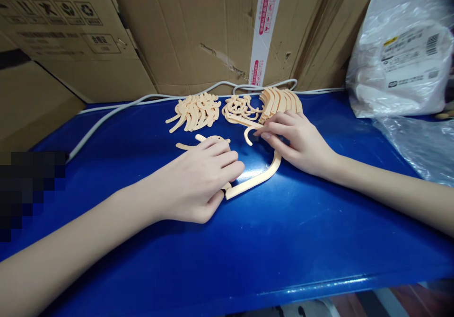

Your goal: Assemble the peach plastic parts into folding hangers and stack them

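My left hand (202, 180) rests on the blue table (248, 250), its fingers curled over one end of a long curved peach plastic band (257, 177). My right hand (294, 139) lies on the band's other end and pinches a small hook-shaped peach piece (248, 135) between thumb and fingers. A thin peach strip (184, 145) pokes out from under my left fingers. Behind the hands lie a pile of short peach strips (195, 111), a tangle of small hooks (239, 110) and a fanned stack of curved bands (280, 100).
Cardboard boxes (198, 28) wall off the back of the table. A white cable (117, 111) runs along the back edge. A white plastic bag with labels (400, 52) and clear plastic wrap (418, 144) sit at the right. The table's front edge is near the bottom.
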{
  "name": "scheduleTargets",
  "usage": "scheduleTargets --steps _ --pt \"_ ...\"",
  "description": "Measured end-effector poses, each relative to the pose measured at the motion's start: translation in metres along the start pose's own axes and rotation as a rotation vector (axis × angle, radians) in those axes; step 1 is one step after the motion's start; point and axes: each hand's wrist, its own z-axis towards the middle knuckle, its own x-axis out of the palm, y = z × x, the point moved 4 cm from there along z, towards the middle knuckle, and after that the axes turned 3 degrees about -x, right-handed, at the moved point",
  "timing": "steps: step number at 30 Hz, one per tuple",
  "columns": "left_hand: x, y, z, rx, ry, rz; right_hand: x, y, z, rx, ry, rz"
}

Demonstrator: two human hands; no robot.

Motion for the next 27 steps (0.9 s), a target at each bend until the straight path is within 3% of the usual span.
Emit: scheduleTargets --steps 17,27 --pt "0.0038 0.0013 -0.0011 -0.021 -0.070 -0.098 0.0046 -0.0040 -0.0006 0.040 0.013 -0.106" --pt "0.0038 0.0019 0.0002 -0.022 -0.097 -0.030 0.0055 -0.0054 -0.0003 0.050 0.018 -0.089"
